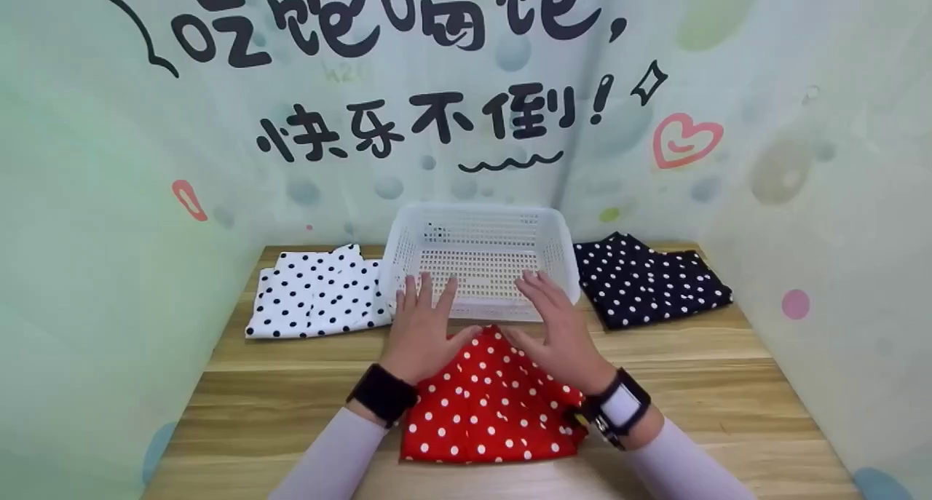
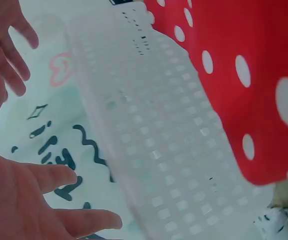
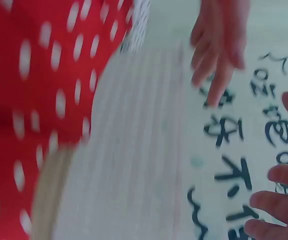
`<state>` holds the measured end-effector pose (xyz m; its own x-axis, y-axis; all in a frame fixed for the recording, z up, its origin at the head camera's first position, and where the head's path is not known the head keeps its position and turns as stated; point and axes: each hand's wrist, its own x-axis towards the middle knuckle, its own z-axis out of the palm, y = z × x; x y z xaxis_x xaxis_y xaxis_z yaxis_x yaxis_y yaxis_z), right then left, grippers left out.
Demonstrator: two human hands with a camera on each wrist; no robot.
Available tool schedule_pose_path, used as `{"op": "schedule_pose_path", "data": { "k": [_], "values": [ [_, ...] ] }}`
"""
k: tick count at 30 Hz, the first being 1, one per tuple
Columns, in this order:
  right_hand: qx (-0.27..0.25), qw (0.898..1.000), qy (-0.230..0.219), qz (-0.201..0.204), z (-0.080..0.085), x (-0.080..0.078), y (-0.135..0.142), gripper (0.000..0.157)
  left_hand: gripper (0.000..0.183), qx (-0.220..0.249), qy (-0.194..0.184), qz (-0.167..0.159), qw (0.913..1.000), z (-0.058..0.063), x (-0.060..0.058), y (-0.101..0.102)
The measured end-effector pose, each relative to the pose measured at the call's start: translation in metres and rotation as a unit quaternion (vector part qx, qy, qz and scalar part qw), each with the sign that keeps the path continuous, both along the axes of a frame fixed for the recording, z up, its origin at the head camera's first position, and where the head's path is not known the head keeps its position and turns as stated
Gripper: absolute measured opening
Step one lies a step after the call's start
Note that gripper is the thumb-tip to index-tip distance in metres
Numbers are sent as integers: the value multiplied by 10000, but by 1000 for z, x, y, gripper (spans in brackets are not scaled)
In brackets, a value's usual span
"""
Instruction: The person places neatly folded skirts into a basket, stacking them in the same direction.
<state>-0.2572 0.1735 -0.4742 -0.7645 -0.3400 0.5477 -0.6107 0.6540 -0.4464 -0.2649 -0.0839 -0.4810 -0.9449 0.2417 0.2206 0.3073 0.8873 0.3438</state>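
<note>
A red cloth piece with white dots [image 1: 484,413], apparently a folded garment, lies at the front of the table. Over its far left part is my left hand [image 1: 422,336], fingers spread and straight toward the basket. My right hand [image 1: 564,340] mirrors it over the far right part, its fingers extended. Both thumbs point inward near the cloth's far tip; whether they touch it I cannot tell. Neither hand holds anything. Both wrist views show the red fabric [image 2: 244,75] [image 3: 33,100] beside the hands, palms apart. Directly behind the cloth stands a white plastic basket [image 1: 477,210].
On the left lies a folded white cloth with black dots [image 1: 317,292], close against the basket. A folded black cloth with white dots [image 1: 648,282] lies to the basket's right. Printed wall sheets enclose the wooden table [image 1: 291,398] at the back and sides.
</note>
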Motion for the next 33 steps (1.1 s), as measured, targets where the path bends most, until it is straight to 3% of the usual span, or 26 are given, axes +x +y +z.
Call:
{"op": "schedule_pose_path", "data": {
  "k": [4,11,14,16,18,20,22,25,28,33],
  "values": [
    [-570,9970,-284,430,-5,23,5,71,95,-350,390,-84,9986,0,12,-9],
    [-599,9933,-967,194,-27,40,28,72,88,-828,1578,53,9840,-17,26,-23],
    [-951,9844,-1480,7,-37,46,40,71,80,-946,2166,172,9715,-27,32,-26],
    [-1349,9709,-1977,-95,-41,50,47,69,74,-824,2157,241,9727,-32,38,-28],
    [-1869,9480,-2570,-142,-44,55,52,66,71,-412,1648,336,9849,-35,45,-30],
    [-2426,9187,-3109,-206,-43,59,57,62,69,204,758,485,9957,-35,49,-32],
    [-2933,8857,-3589,-279,-42,63,62,60,70,824,-212,662,9942,-37,51,-35],
    [-3552,8341,-4196,-458,-40,66,70,59,69,1466,-1354,867,9760,-43,49,-42],
    [-3814,7910,-4764,-428,-39,68,82,61,68,1999,-1948,934,9557,-46,45,-51],
    [-3953,7414,-5422,-42,-44,73,100,67,67,2960,-2605,977,9138,-47,47,-66]
  ]
}}
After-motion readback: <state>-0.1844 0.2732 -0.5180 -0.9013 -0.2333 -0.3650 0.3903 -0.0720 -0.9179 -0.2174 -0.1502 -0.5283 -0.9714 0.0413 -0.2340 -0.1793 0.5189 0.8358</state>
